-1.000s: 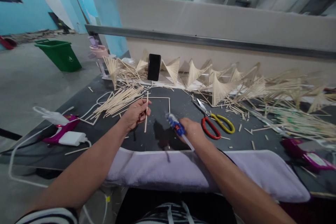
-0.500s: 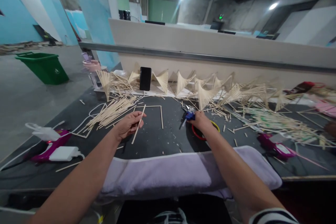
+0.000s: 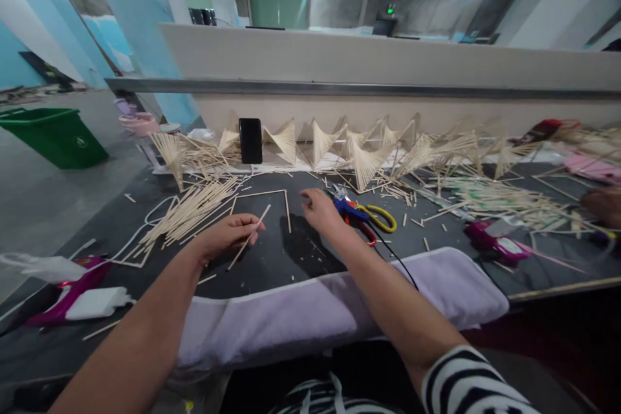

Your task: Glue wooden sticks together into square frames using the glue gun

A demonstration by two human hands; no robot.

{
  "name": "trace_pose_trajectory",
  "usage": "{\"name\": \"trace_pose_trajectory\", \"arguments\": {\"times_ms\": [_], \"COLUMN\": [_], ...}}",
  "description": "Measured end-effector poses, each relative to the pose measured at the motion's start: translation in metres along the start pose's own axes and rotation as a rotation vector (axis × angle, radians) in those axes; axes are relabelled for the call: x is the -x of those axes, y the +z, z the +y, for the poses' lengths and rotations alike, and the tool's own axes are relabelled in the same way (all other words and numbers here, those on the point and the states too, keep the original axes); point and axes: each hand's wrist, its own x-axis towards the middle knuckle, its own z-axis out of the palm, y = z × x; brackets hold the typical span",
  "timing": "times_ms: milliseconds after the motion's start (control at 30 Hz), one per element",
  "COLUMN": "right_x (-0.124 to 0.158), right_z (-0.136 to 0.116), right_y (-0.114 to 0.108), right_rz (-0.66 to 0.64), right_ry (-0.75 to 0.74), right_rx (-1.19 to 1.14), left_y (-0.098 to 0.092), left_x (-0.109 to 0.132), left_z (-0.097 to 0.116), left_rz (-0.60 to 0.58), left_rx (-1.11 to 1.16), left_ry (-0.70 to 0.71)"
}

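My left hand (image 3: 237,233) pinches a thin wooden stick (image 3: 250,237), which slants up to the right above the dark table. Beyond it, a few sticks form a right-angled frame (image 3: 286,207) on the tabletop. My right hand (image 3: 317,208) hovers right of that frame, fingers loosely bent and nothing visible in them. Just right of this hand lies a blue tool (image 3: 350,209) that looks like a glue gun, with a black cord running toward me. Yellow and red looped handles (image 3: 383,218) lie against it; their working end is partly hidden.
Loose sticks (image 3: 194,210) are heaped at left. Fan-shaped stick models (image 3: 369,165) and an upright phone (image 3: 250,141) line the back. Purple power strips (image 3: 499,242) with cables sit on both sides. A lilac cloth (image 3: 272,317) covers the front edge. Another person's hand (image 3: 601,206) shows at far right.
My right hand has let go of the blue tool and moved left toward the stick frame. My left hand still holds its stick. The view has shifted a little to the right.
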Motion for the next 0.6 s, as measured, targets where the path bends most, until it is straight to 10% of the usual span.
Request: {"name": "trace_pose_trajectory", "arguments": {"times_ms": [233,600], "right_x": [0.009,0.014], "right_z": [0.016,0.003], "right_y": [0.037,0.009], "right_rz": [0.089,0.015], "right_ry": [0.029,-0.240], "right_rx": [-0.216,-0.377], "left_y": [0.005,0.022], "left_x": [-0.003,-0.023], "left_z": [0.037,0.026], "left_rz": [0.096,0.089], "left_rx": [-0.648,-1.108], "left_ry": [-0.002,0.036]}}
